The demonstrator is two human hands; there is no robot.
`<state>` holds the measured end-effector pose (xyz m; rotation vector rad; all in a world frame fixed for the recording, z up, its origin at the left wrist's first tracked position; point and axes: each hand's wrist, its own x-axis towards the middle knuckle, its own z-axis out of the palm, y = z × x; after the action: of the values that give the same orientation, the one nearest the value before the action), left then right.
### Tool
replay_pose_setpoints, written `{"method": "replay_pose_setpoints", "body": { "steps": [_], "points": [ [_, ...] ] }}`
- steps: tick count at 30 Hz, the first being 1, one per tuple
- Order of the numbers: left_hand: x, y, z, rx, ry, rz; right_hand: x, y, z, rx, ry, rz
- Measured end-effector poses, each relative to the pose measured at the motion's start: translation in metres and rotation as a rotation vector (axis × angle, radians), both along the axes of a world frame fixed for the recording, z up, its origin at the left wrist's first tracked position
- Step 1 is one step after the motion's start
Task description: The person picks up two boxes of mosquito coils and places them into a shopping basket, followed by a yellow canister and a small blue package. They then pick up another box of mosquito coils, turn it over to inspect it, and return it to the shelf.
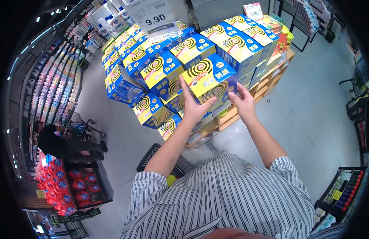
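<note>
A yellow and blue box of mosquito coils (210,76), with a black spiral printed on it, is held between my two hands at the front of a stacked display. My left hand (195,106) grips its left side and lower front, thumb along the front face. At its lower right corner, my right hand (243,105) presses with thumb and fingers. Matching boxes (162,73) are piled just behind and to the left. Whether the held box still touches the stack beneath cannot be made out.
A wooden display stand (232,116) carries the boxes. Price signs (154,18) stand above them. A black basket (148,156) is low by my left forearm. On the left, a person in dark clothes (59,141) stands by a shopping cart (83,123), near red bottles (57,187).
</note>
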<state>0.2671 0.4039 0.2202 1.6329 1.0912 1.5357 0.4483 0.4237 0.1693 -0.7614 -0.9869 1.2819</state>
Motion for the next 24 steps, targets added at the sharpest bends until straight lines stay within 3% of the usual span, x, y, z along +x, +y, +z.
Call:
{"method": "replay_pose_setpoints", "body": {
  "steps": [9,14,20,22,24],
  "points": [
    [0.009,0.012,-0.014,-0.07,0.197,0.193,0.0,0.023,-0.018,-0.106,0.116,-0.058],
    [0.021,0.004,-0.055,-0.206,-0.014,0.118,0.003,0.029,-0.022,-0.085,0.117,-0.042],
    [0.035,0.003,-0.061,-0.201,0.052,0.185,0.005,0.038,-0.026,-0.091,0.089,-0.056],
    [0.036,0.007,-0.061,-0.204,0.073,0.218,0.01,0.045,-0.029,-0.096,-0.222,-0.138],
    [0.037,0.011,-0.065,-0.171,0.12,0.25,0.01,0.05,-0.031,-0.082,-0.218,-0.141]
  ]
}}
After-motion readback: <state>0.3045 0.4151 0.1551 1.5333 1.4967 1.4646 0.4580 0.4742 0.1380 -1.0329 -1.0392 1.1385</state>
